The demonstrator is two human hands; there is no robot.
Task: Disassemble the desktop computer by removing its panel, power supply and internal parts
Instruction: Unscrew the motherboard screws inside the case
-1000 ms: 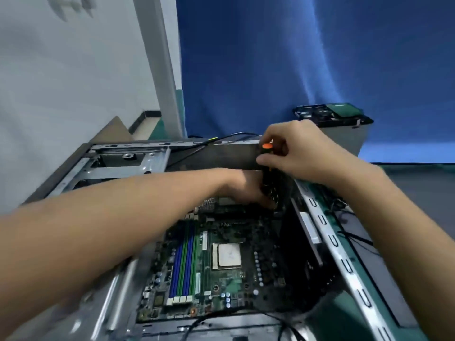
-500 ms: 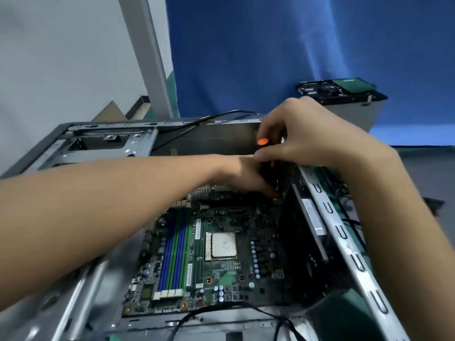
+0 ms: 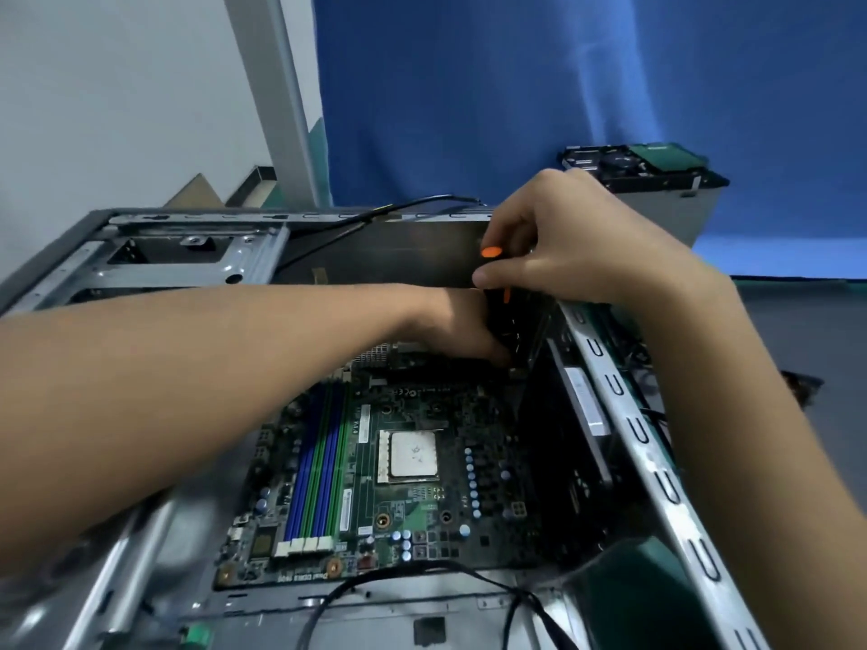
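Note:
The open computer case (image 3: 187, 255) lies on its side with the green motherboard (image 3: 384, 490) exposed, its bare CPU (image 3: 413, 455) in the middle and blue and green memory slots (image 3: 319, 466) to the left. My right hand (image 3: 577, 246) grips a black screwdriver with an orange cap (image 3: 491, 252), held upright at the far right corner of the board. My left hand (image 3: 462, 328) reaches into the same corner below it, fingers curled around the screwdriver's lower part near the tip; the tip itself is hidden.
A removed power supply (image 3: 657, 199) with a drive on top stands behind the case on the right. A black cable (image 3: 422, 574) loops over the case's near edge. A blue cloth hangs at the back. The case's right rail (image 3: 647, 452) runs diagonally beside my right forearm.
The camera has tilted down and moved in slightly. Both hands stay at the far right corner with the screwdriver; my right hand has shifted little.

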